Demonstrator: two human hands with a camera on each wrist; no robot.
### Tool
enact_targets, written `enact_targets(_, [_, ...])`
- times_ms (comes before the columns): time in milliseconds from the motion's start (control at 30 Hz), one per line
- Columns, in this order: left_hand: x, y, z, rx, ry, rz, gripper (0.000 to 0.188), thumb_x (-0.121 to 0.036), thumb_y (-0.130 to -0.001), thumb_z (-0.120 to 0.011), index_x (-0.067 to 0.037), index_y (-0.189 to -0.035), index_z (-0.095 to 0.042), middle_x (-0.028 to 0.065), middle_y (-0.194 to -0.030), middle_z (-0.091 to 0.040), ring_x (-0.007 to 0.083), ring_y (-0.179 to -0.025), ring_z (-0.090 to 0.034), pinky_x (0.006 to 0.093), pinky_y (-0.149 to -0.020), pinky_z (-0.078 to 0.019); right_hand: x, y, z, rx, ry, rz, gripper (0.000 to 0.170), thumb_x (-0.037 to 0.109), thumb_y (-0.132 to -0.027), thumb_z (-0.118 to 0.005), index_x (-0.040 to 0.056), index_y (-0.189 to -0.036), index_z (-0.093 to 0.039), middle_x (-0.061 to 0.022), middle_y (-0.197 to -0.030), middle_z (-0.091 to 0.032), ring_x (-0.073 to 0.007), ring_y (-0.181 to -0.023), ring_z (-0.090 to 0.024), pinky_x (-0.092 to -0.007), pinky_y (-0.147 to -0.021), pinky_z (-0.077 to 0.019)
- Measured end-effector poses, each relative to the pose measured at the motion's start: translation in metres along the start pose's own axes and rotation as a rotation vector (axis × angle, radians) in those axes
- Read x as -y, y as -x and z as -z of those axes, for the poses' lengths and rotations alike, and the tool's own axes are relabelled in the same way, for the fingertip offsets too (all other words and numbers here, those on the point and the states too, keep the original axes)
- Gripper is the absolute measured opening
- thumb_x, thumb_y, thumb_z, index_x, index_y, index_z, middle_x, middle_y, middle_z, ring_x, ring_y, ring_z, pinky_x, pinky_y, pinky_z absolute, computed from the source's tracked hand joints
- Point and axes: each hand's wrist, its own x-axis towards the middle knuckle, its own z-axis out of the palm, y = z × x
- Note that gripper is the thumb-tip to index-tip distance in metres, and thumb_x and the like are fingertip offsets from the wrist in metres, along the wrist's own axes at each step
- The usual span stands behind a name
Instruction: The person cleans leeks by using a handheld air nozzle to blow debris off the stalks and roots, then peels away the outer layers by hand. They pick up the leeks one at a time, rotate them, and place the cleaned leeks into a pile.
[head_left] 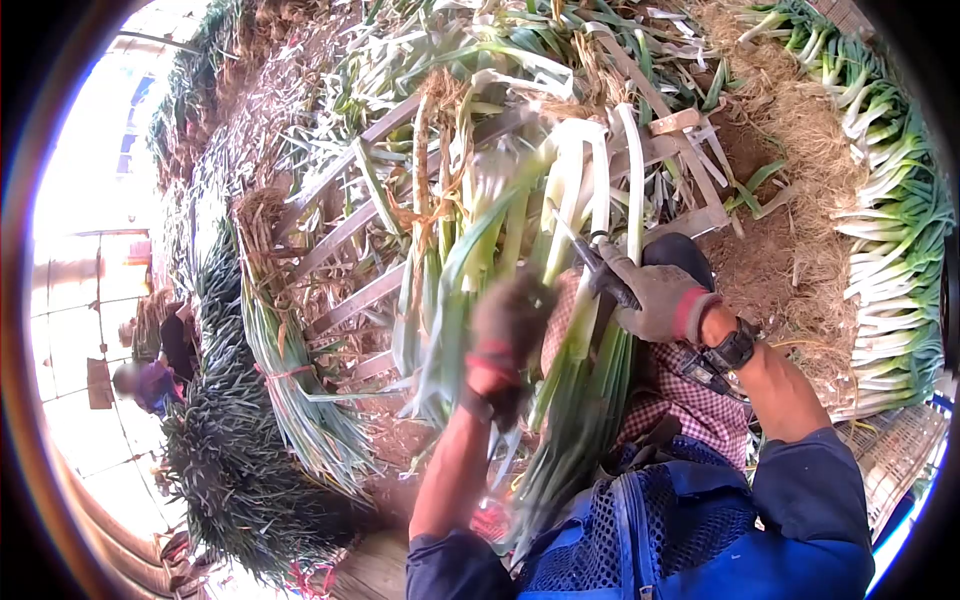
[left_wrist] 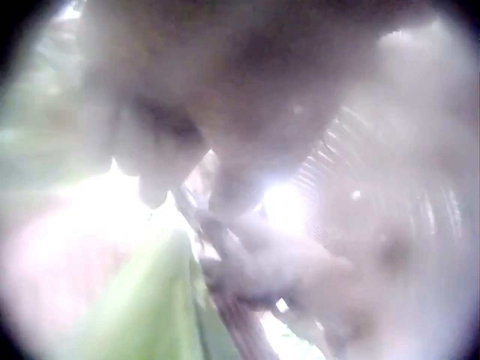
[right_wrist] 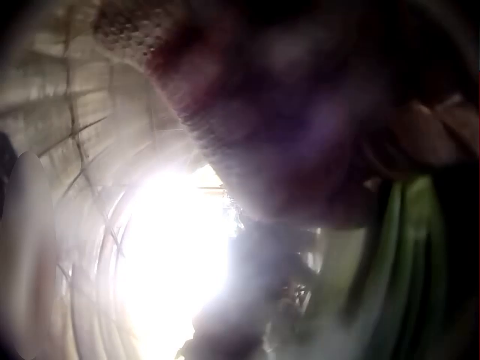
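Note:
Gloved and held above the lap, my right hand (head_left: 655, 295) grips a black-handled knife (head_left: 605, 275), its thin blade pointing up and to the left. Leeks (head_left: 565, 195) lie beside and under that hand, white shanks away from me. Their long green leaves (head_left: 590, 400) run down over the lap. My left hand (head_left: 512, 320), also gloved, is motion-blurred just left of these leeks. A blurred pale green leaf (head_left: 485, 225) stretches above it; I cannot tell whether the fingers hold it. In the left wrist view, blurred fingers (left_wrist: 154, 184) hang over a green leaf (left_wrist: 150, 300).
A wooden slatted rack (head_left: 360, 225) with leeks and peelings stands ahead. Trimmed leeks (head_left: 880, 250) line the right side. At left lie a tied bundle (head_left: 285, 370) and a dark green heap (head_left: 230, 460). Another person (head_left: 165, 375) is at far left.

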Motion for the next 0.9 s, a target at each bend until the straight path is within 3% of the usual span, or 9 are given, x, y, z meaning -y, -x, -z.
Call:
enact_targets(67, [0.024,-0.034,0.019,-0.109,0.062,0.009,0.087,-0.050,-0.079,-0.091,-0.006,-0.147,-0.061,0.0202,-0.115,-0.076,0.0343,-0.105,-0.074,0.0442,-0.093,-0.0592,-0.008,-0.007,-0.013,-0.019,0.013,0.025,0.101,0.033,-0.089,-0.067,0.0093,-0.172,-0.013,-0.0275,-0.107,-0.074,-0.0474,-0.099,-0.072,-0.0549,-0.091,-0.0551])
enact_targets(133, [0.069,-0.056,0.010,-0.361,-0.684,-0.008,0.107,-0.055,-0.074,-0.092,-0.005,-0.158,-0.047,0.0255,-0.151,-0.058,0.0397,-0.136,-0.057,0.0453,-0.114,-0.0474,-0.004,-0.009,-0.011,-0.005,0.056,0.013,0.102,0.034,-0.090,-0.067,0.0105,-0.173,-0.012,-0.0281,-0.108,-0.074,-0.0482,-0.099,-0.072,-0.0557,-0.093,-0.0554])
enact_targets(233, [0.085,-0.063,-0.020,-0.232,-0.788,0.109,0.122,-0.059,-0.069,-0.093,-0.007,-0.163,-0.037,0.0262,-0.164,-0.041,0.0433,-0.146,-0.044,0.0467,-0.121,-0.0392,-0.007,-0.011,-0.013,-0.032,0.048,0.026,0.103,0.033,-0.089,-0.067,0.0109,-0.173,-0.011,-0.0293,-0.106,-0.073,-0.0487,-0.098,-0.072,-0.0561,-0.091,-0.0561])
enact_targets(400, [0.089,-0.074,-0.006,-0.238,-0.733,0.128,0.054,-0.030,-0.085,-0.080,-0.009,-0.131,-0.060,0.0205,-0.115,-0.071,0.0421,-0.105,-0.071,0.0518,-0.086,-0.0580,-0.006,-0.006,-0.010,-0.035,0.031,0.024,0.104,0.030,-0.088,-0.068,0.0111,-0.173,-0.012,-0.0305,-0.104,-0.073,-0.0486,-0.094,-0.073,-0.0561,-0.088,-0.0572])
enact_targets(533, [0.098,-0.061,0.006,-0.137,-0.544,0.046,0.037,-0.027,-0.081,-0.083,-0.007,-0.108,-0.068,0.0157,-0.084,-0.074,0.0381,-0.078,-0.074,0.0513,-0.073,-0.0602,-0.010,-0.008,-0.013,-0.042,0.022,0.026,0.102,0.028,-0.087,-0.069,0.0109,-0.172,-0.014,-0.0312,-0.103,-0.073,-0.0488,-0.096,-0.073,-0.0569,-0.088,-0.0570])
enact_targets(567, [0.091,-0.071,0.025,0.081,-0.390,0.223,0.033,-0.026,-0.079,-0.083,-0.006,-0.102,-0.069,0.0156,-0.084,-0.074,0.0307,-0.077,-0.075,0.0459,-0.071,-0.0613,-0.013,-0.008,-0.014,-0.050,0.005,0.045,0.102,0.027,-0.087,-0.069,0.0109,-0.172,-0.015,-0.0315,-0.103,-0.073,-0.0488,-0.096,-0.073,-0.0571,-0.089,-0.0569])
enact_targets(667, [0.058,-0.128,0.114,-0.035,-0.244,0.152,0.033,-0.032,-0.084,-0.081,-0.006,-0.102,-0.074,0.0106,-0.086,-0.076,0.0230,-0.072,-0.072,0.0372,-0.061,-0.0597,-0.010,-0.005,-0.012,-0.045,0.037,0.041,0.102,0.027,-0.087,-0.069,0.0116,-0.172,-0.016,-0.0307,-0.102,-0.073,-0.0485,-0.095,-0.073,-0.0568,-0.088,-0.0570])
enact_targets(800, [-0.076,-0.181,0.215,-0.706,0.010,-0.166,0.089,-0.044,-0.071,-0.098,0.002,-0.138,-0.062,0.0153,-0.111,-0.078,0.0214,-0.106,-0.073,0.0325,-0.095,-0.0562,-0.020,-0.005,-0.023,-0.128,0.001,0.111,0.103,0.029,-0.086,-0.070,0.0124,-0.172,-0.016,-0.0266,-0.095,-0.073,-0.0468,-0.089,-0.073,-0.0557,-0.085,-0.0574])
enact_targets(900, [-0.082,-0.203,0.220,-0.612,0.241,-0.302,0.079,-0.031,-0.087,-0.088,0.002,-0.150,-0.054,0.0150,-0.130,-0.074,0.0221,-0.121,-0.068,0.0326,-0.109,-0.0493,-0.016,-0.002,-0.022,-0.130,0.013,0.074,0.102,0.028,-0.087,-0.070,0.0128,-0.172,-0.017,-0.0260,-0.094,-0.073,-0.0468,-0.089,-0.073,-0.0559,-0.084,-0.0573])
